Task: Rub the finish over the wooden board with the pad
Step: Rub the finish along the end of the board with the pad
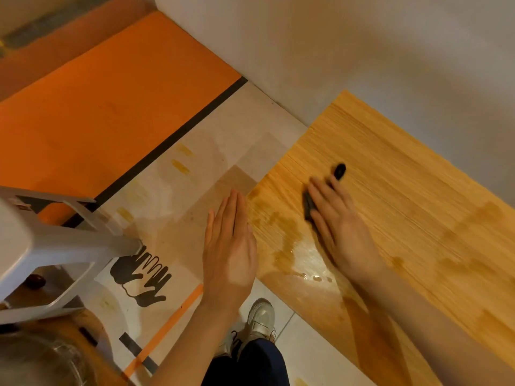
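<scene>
Against a grey wall [362, 37], the wooden board [418, 204] lies on paper sheets [223, 140]. The right hand [338, 227] presses the dark pad [308, 206] flat onto wet finish [303, 263]; the left hand [230, 246] rests open, fingers straight, at the board's edge.

A pale tiled floor [301, 344] carries everything here, and on it lies a spread of light paper sheeting [211, 151] marked with yellowish smears, a printed black hand design [142, 274] and orange and dark stripes, running up to a wide orange sheet [106, 107] edged by a black strip [178, 135]. The wooden board [404, 207] lies flat with its left end over the paper and its far corner near the grey wall, its near part glossy and blotched with wet finish while the far part looks dry. A white plastic stool [55, 246] stands on the paper at the left, and a white shoe [260, 319] rests on the bare tiles just beside the board's near edge.
</scene>
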A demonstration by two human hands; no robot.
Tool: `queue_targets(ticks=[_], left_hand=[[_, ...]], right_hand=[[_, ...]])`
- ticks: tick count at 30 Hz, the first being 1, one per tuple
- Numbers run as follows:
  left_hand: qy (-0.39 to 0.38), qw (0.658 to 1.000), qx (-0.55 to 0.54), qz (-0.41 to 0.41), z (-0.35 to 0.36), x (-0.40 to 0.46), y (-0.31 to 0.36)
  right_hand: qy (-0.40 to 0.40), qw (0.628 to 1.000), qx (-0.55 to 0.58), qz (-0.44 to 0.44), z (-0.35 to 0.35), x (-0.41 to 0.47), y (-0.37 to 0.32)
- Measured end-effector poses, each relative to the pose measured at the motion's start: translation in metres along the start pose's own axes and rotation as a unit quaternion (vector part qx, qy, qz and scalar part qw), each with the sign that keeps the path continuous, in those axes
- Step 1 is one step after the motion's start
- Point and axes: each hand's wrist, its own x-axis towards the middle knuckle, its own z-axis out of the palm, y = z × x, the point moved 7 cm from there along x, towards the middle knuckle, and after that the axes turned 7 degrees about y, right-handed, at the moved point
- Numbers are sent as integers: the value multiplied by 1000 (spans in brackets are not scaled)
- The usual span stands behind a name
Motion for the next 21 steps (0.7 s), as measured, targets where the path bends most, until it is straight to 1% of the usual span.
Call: queue_targets(ticks=[2, 3, 4, 6, 9, 11, 13, 15, 17, 19, 20, 21], left_hand=[[-3, 1000, 8, 3, 2, -1, -1], [-3, 1000, 7, 5, 2, -1, -1], [-2, 1000, 4, 6, 2, -2, -2], [-1, 1000, -2, 8, 2, -2, -2], [4, 1000, -16, 7, 2, -2, -1], [7, 1000, -15, 5, 0, -1, -1], [7, 1000, -8, 11, -1, -1, -1], [6, 1000, -10, 16, -1, -2, -1], [8, 1000, -14, 17, 0, -2, -2], [11, 1000, -11, 18, 2, -3, -2], [14, 1000, -11, 18, 2, -3, -1], [15, 1000, -11, 15, 3, -3, -1]], right_hand=[[26, 998, -6, 62, 7, 44, 4], [35, 995, -6, 89, 9, 55, 7], [42, 994, -8, 98, 12, 53, 8], [37, 996, -16, 83, 10, 16, 4], [10, 997, -18, 78, -2, -74, -4], [-9, 997, -20, 73, -4, -104, -9], [-18, 998, -26, 52, -4, -89, -4], [1, 997, -43, 61, -5, -46, 9], [35, 990, -45, 131, -9, 0, 32], [76, 976, -13, 205, -11, 21, 46], [90, 971, 3, 222, -9, 18, 41], [94, 973, 12, 209, -5, 9, 26]])
